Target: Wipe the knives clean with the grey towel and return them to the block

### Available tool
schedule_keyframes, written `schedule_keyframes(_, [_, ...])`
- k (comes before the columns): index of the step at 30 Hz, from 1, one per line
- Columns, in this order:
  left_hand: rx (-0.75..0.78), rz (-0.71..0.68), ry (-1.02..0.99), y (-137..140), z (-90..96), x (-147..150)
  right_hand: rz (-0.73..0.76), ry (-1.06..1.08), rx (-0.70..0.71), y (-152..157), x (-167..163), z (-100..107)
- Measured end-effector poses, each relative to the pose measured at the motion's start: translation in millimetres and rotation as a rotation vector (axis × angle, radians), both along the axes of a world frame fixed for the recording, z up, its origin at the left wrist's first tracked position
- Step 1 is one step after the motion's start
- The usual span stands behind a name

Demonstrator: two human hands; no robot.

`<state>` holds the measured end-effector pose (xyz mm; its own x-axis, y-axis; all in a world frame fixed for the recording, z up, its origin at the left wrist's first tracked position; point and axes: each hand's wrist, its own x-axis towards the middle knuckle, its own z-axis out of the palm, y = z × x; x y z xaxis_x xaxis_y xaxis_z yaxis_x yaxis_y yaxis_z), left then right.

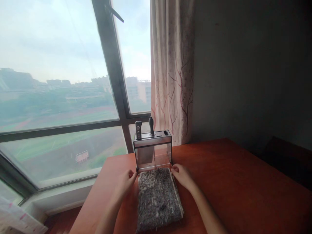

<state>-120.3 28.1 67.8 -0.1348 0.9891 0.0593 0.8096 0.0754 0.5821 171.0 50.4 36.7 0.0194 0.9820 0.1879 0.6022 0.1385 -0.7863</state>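
Observation:
A grey, fuzzy folded cloth (158, 201) with a pale patterned patch lies flat on the reddish-brown table. My left hand (129, 180) is at its far left corner, fingers curled and pinched at the edge. At the opposite far corner my right hand (181, 175) pinches in the same way. Just beyond the cloth stands a clear-sided knife block (153, 139), its lower corners close to my fingertips. Two dark handles rise from its top, a kitchen knife (138, 130) on the left and a slimmer rounded handle (151, 126); the blades show through the clear side.
The wooden table (219, 175) stretches off to the right toward a dark wall. Behind the knife block hangs a curtain (173, 71) with a branch pattern. A large window (58, 97) fills the left side, with a ledge (68, 195) below it, beyond the table's left edge.

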Motion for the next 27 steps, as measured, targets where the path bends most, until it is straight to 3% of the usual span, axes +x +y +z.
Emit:
schedule_keyframes(5, [-0.111,-0.07,-0.014,-12.9,-18.9,5.3,-0.015,-0.042,-0.023,-11.7,1.7,-9.2])
schedule_keyframes(11, [-0.093,-0.142,0.01,-25.5,-10.8,21.9,0.0,-0.064,-0.035,-20.6,10.9,-5.1])
schedule_keyframes(27, [-0.031,-0.14,0.151,-32.1,-14.0,45.4,0.005,-0.019,0.02,-29.2,-6.9,-4.3])
